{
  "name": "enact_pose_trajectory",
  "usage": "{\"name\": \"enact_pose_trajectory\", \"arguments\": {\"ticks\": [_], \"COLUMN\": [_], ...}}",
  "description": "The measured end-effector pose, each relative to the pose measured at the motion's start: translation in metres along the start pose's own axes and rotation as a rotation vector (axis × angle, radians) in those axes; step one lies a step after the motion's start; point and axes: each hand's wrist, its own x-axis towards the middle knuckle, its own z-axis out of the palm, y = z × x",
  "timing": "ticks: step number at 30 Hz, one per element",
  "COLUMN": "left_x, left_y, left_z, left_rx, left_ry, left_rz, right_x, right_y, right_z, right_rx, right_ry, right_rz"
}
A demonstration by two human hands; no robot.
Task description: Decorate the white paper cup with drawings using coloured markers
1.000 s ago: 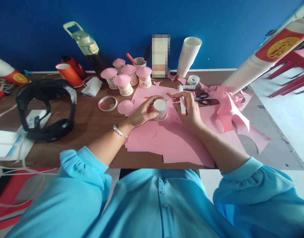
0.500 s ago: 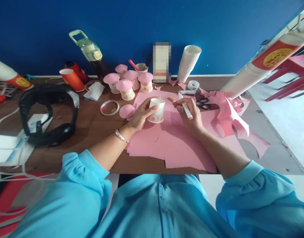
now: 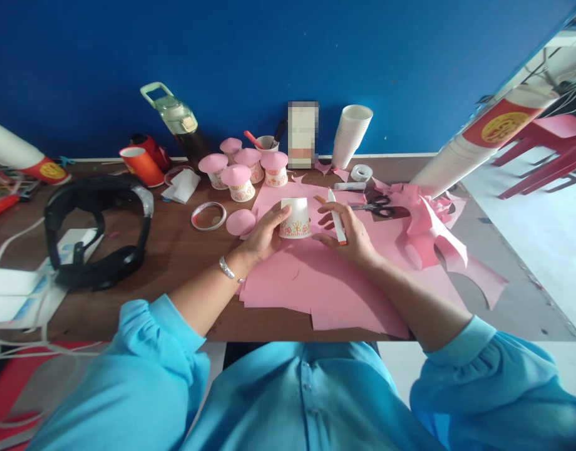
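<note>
The left hand grips a white cup, wide end down with flowers drawn near that end, over pink paper on the table. The right hand, just beside the cup, holds a white marker; farther back stand five smaller-looking cups with pink cone tops.

Flower-patterned white cup, apparently inverted; beside it, tilted white marker.

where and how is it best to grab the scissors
Probably by the black handle loops of the scissors, from above and the near side: they lie with loops to the right and blades pointing left, and loose pink paper scraps crowd the loops' right side. The right hand holds a marker.
</note>
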Motion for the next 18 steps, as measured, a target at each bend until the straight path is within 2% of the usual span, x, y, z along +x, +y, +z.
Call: {"name": "enact_pose_trajectory", "arguments": {"ticks": [4, 8, 13, 18], "left_x": [-0.0015, -0.0023, -0.0039, -0.0041], "left_y": [0.0028, 0.0034, 0.0028, 0.0031], "left_z": [0.0037, 0.0059, 0.0058, 0.006], "left_rx": [0.013, 0.014, 0.016, 0.041], "left_ry": [-0.041, -0.083, -0.1, -0.093], "left_rz": [-0.006, -0.023, -0.08, -0.053], "right_x": [-0.0015, -0.0029, -0.0044, -0.0043], "right_y": [-0.0032, -0.0027, -0.0027, -0.0059], "right_z": [0.0012, 0.0027, 0.0046, 0.0027], "right_rx": [-0.055, -0.106, -0.168, -0.17], "right_ry": [-0.034, -0.027, -0.02, -0.016], "right_rz": [-0.019, -0.103, -0.151, -0.176]}}
